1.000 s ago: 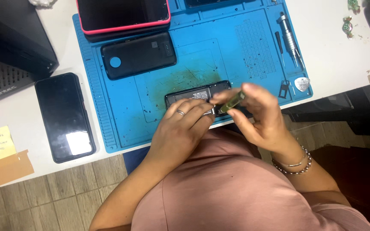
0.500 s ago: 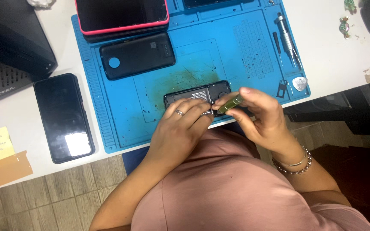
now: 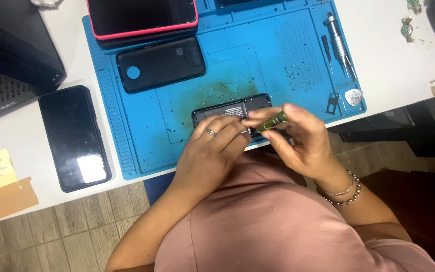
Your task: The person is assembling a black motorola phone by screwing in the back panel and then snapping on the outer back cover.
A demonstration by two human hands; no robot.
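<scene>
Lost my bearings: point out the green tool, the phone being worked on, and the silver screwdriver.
green tool (image 3: 273, 121): head view, middle of its shaft.
opened phone (image 3: 230, 108): head view, exposed back above the fingers.
silver screwdriver (image 3: 339, 43): head view, middle of its handle.

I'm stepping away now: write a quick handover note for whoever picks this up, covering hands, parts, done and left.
Left hand: pressing down on the small open phone at the near edge of the blue mat, steadying it.
Right hand: pinching a green-handled screwdriver, its tip at the phone's right part.
Nearby: black back cover farther up the mat; silver driver, white pick and small metal tray at the mat's right edge.
Done: the phone lies opened, its inside showing.
Left: screw work at the driver tip is in hand; whether any screws are out cannot be told.
</scene>
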